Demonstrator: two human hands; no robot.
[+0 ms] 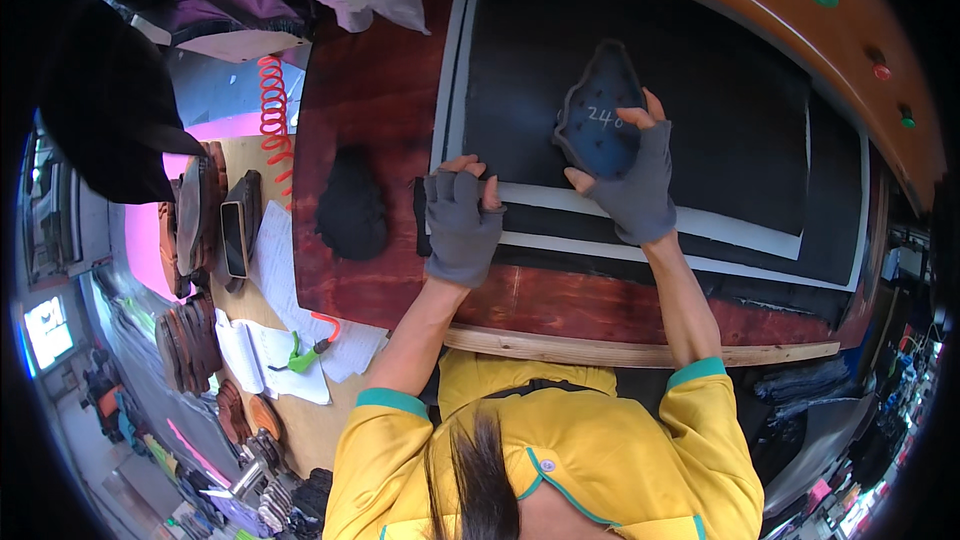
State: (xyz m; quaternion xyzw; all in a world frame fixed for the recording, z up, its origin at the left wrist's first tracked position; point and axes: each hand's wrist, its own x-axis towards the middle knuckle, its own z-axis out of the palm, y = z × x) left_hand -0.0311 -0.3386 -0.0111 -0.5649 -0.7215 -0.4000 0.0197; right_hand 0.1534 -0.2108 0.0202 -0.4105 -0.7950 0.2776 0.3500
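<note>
Head view: a dark blue cutting die (598,110) is being held upright on the black sheet (730,90) by the right hand (632,180), gloved in grey, with its fingers curled around the die's lower right edge. The sheet's near edge is being pressed down by the left hand (462,222), fingers together and bent. A black cut piece (351,202) is lying to the left on the red-brown board (370,80).

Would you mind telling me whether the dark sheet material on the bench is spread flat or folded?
Spread flat: the black sheet lies open across the red-brown bench, with the right hand setting a dark blue cutting die on it.
</note>
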